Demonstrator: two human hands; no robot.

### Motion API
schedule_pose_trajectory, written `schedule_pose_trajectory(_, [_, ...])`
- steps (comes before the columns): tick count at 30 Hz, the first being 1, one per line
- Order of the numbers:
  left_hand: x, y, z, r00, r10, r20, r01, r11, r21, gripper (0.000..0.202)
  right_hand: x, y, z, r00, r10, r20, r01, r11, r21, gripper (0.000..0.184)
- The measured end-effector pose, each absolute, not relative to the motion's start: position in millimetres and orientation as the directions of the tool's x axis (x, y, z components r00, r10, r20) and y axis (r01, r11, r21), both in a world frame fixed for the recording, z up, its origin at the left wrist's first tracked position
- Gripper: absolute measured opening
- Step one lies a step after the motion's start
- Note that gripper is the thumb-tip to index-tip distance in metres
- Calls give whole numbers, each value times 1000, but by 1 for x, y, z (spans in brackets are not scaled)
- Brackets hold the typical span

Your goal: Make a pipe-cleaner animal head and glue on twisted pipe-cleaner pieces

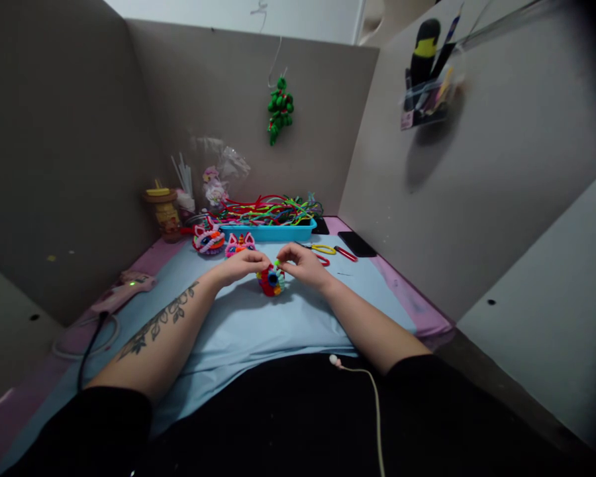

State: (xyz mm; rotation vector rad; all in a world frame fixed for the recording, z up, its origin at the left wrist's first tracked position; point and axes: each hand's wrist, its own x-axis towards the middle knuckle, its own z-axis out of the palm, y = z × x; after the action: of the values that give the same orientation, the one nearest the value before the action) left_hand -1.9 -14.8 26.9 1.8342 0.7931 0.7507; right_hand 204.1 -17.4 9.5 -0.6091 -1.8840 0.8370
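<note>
pinching colourful piece (272, 281), left hand (249, 263) and right hand (300, 265) before blue tray (271, 234) of strands (268, 212)

Dim, flat light here, and the brightest patch sits up top, on the white wall (308, 16) beyond the back partition (203, 86). The left partition (64, 132) sinks into gloom; the right partition (382, 172) catches more, a soft shadow falling below the blurry pen holder (423, 106). A tiny green lamp (132, 283) glows on the pink glue gun (142, 281). Mid-frame, the multicoloured craft piece (267, 286) looks soft. The black shirt (278, 424) swallows detail, the wide lens stretches the edges, darkness eats the right rim.
</note>
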Motion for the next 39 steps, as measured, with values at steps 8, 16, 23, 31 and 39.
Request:
schedule_pose_trajectory(8, [-1, -19, 29, 660, 744, 104, 241, -340, 909, 31, 204, -23, 15, -493, 669, 556, 76, 670, -738, 9])
schedule_pose_trajectory(16, [1, -18, 29, 642, 758, 113, 305, -388, 870, 33, 204, -19, 15, -497, 751, 435, -80, 459, -885, 20])
schedule_pose_trajectory(23, [0, -19, 28, 649, 754, 104, 318, -393, 863, 33, 206, -14, 12, -464, 745, 479, 19, 549, -836, 16])
schedule_pose_trajectory(31, [-1, -19, 30, 665, 744, 71, 371, -410, 833, 37, 210, -20, 18, -572, 645, 508, 179, 702, -690, 6])
schedule_pose_trajectory(39, [0, -20, 31, 634, 771, 59, 387, -382, 839, 38, 209, -20, 13, -570, 562, 598, 305, 822, -481, 9])
